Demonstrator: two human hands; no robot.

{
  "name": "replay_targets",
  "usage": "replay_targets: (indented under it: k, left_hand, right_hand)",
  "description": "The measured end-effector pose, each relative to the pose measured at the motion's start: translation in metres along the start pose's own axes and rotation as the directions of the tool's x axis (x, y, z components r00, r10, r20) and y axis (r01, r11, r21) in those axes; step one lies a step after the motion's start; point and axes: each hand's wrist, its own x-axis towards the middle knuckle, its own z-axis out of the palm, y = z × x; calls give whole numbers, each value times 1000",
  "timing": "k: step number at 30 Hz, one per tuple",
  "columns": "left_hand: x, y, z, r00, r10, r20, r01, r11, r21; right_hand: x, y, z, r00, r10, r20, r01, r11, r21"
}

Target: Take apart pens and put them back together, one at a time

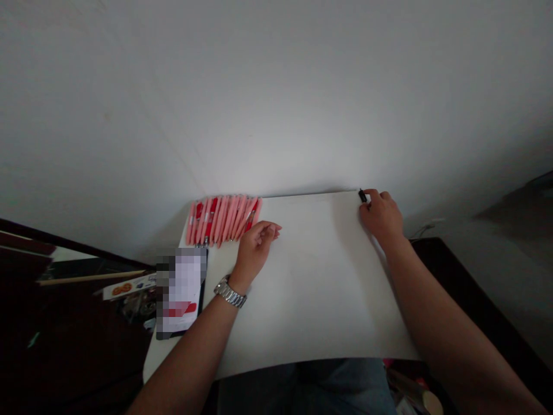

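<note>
My right hand [382, 218] is at the far right corner of the white tabletop [319, 282], its thumb and fingers closed around a small black object [362, 196]. What kind of thing this is cannot be made out. My left hand [254, 249], with a metal-band watch [230, 291] on its wrist, hovers over or rests on the table left of the middle. Its fingers are curled together, and nothing shows in them. Just beyond it, a row of pink pens [222, 220], some with red parts, lies side by side at the back left.
A tablet or phone [181, 294], its screen blurred, lies at the table's left edge. A pale wall [276, 104] rises directly behind the table. To the right stands a dark surface [449, 276]. Assorted items [133, 300] sit beyond the left edge.
</note>
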Motion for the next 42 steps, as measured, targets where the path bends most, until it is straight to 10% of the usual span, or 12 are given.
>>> replay_targets:
  k: [24, 42]
  left_hand:
    - [0, 2, 0, 1000, 4, 4, -4, 1000, 23]
    - [0, 0, 1, 1000, 18, 6, -18, 1000, 26]
  right_hand:
    - [5, 12, 5, 998, 61, 16, -61, 998, -1]
    - [9, 6, 7, 991, -132, 2, 132, 991, 28]
